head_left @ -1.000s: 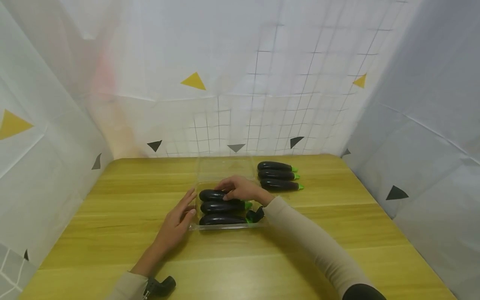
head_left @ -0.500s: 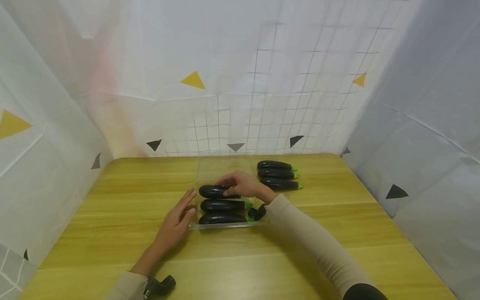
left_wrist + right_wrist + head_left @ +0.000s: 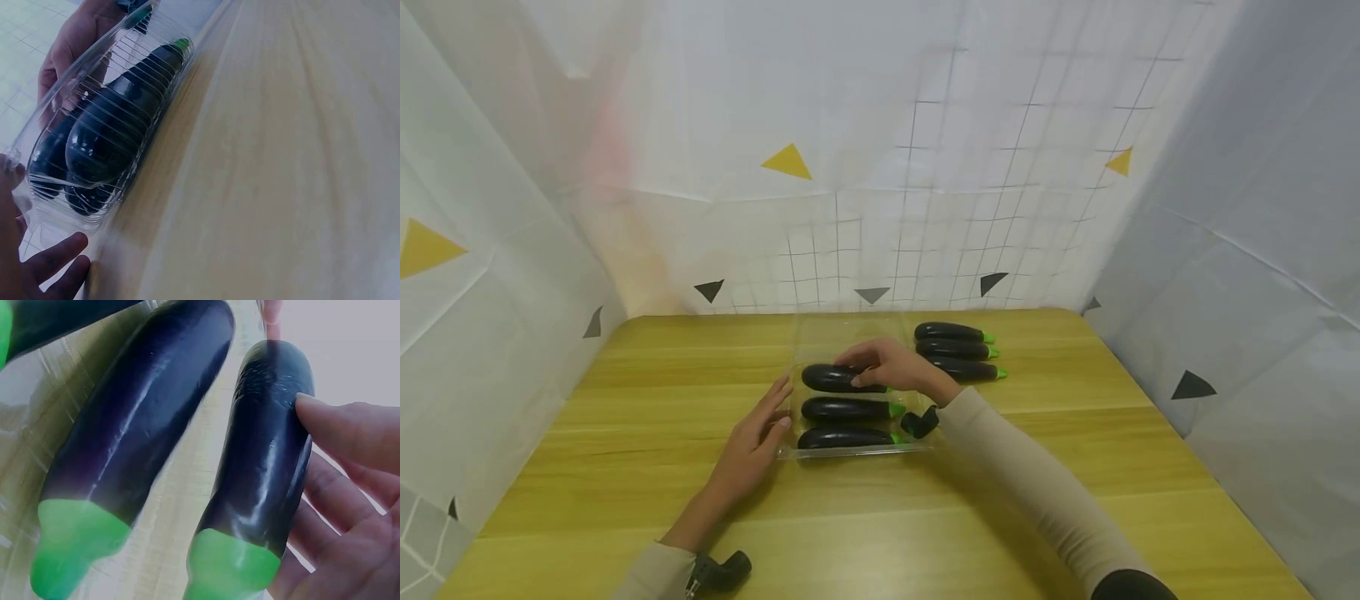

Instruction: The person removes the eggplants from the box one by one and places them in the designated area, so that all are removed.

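A clear plastic clamshell box (image 3: 857,452) lies on the table with its lid (image 3: 842,329) folded back. In it, the middle eggplant (image 3: 846,409) and the front eggplant (image 3: 844,437) lie side by side, green stems to the right. Over the back of the box my right hand (image 3: 897,365) grips a third eggplant (image 3: 826,377). The right wrist view shows my thumb on one side of this held eggplant (image 3: 265,444) and my fingers along its other side and underneath. My left hand (image 3: 751,443) rests at the box's left wall, fingers spread and fairly straight.
Three more eggplants (image 3: 953,350) lie in a row at the back right of the wooden table (image 3: 1075,467). White sheets with a printed grid (image 3: 880,233) stand behind and at both sides. A black wrist camera (image 3: 919,422) overlaps the box's right end.
My right hand has lifted the held eggplant and moved it back, away from the middle eggplant, widening the gap between them. The left hand has stayed in place.
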A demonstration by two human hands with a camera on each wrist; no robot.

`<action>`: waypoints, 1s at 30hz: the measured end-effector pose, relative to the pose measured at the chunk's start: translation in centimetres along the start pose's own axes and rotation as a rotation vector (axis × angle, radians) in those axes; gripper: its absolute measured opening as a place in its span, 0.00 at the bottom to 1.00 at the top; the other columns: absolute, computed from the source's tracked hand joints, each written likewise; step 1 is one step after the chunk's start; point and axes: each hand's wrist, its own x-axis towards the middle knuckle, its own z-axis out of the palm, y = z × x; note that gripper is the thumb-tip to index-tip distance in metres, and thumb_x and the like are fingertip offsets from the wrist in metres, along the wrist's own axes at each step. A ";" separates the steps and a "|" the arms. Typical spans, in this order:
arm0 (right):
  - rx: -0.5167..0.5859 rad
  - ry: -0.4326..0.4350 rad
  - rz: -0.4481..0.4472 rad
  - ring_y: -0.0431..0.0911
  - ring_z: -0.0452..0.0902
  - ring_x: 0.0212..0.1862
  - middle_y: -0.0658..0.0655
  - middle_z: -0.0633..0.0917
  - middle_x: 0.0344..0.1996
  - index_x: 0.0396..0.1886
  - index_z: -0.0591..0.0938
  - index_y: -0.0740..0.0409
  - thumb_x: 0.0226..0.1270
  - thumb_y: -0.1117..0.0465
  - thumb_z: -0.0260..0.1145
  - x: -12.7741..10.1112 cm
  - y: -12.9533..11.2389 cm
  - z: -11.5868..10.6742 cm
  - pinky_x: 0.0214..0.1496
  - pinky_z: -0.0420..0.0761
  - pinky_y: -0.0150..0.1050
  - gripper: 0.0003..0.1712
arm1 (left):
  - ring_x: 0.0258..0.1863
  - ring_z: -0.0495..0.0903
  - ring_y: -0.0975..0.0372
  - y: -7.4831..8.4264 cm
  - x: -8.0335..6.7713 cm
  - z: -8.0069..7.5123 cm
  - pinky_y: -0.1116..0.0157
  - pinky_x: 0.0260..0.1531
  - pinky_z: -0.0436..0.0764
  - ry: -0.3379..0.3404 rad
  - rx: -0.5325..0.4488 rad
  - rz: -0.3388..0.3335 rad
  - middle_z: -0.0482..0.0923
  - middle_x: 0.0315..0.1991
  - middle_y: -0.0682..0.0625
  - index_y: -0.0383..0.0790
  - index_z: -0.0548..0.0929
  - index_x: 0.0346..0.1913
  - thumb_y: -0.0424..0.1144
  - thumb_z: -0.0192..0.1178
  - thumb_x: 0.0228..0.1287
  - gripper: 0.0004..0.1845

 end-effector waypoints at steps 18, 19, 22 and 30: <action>0.023 0.045 0.033 0.48 0.78 0.63 0.54 0.82 0.63 0.68 0.82 0.56 0.75 0.66 0.68 -1.9 -0.6 -1.8 0.61 0.80 0.48 0.23 | 0.62 0.79 0.46 -0.1 -0.2 0.1 0.74 0.60 0.72 -0.002 0.015 0.012 0.57 0.81 0.47 0.45 0.67 0.79 0.34 0.53 0.82 0.27; 0.028 0.047 0.039 0.48 0.78 0.64 0.54 0.82 0.63 0.68 0.82 0.57 0.74 0.66 0.68 -2.0 -0.6 -1.8 0.61 0.80 0.48 0.23 | 0.63 0.79 0.46 -0.1 -0.2 0.1 0.74 0.60 0.72 -0.002 0.014 0.012 0.57 0.81 0.47 0.45 0.66 0.79 0.34 0.53 0.82 0.27; 0.031 0.057 0.055 0.48 0.77 0.64 0.54 0.82 0.64 0.68 0.82 0.56 0.74 0.66 0.68 -2.3 -0.8 -2.1 0.62 0.79 0.48 0.23 | 0.63 0.79 0.45 0.0 -0.2 0.1 0.74 0.60 0.72 -0.003 0.009 0.011 0.57 0.81 0.46 0.44 0.66 0.80 0.34 0.53 0.82 0.27; 0.042 0.068 0.044 0.49 0.76 0.66 0.56 0.82 0.64 0.68 0.81 0.58 0.74 0.67 0.68 -2.9 -0.8 -2.5 0.63 0.79 0.49 0.24 | 0.62 0.79 0.45 0.1 -0.1 0.1 0.76 0.61 0.71 0.002 0.002 0.004 0.58 0.81 0.46 0.44 0.67 0.79 0.34 0.54 0.82 0.27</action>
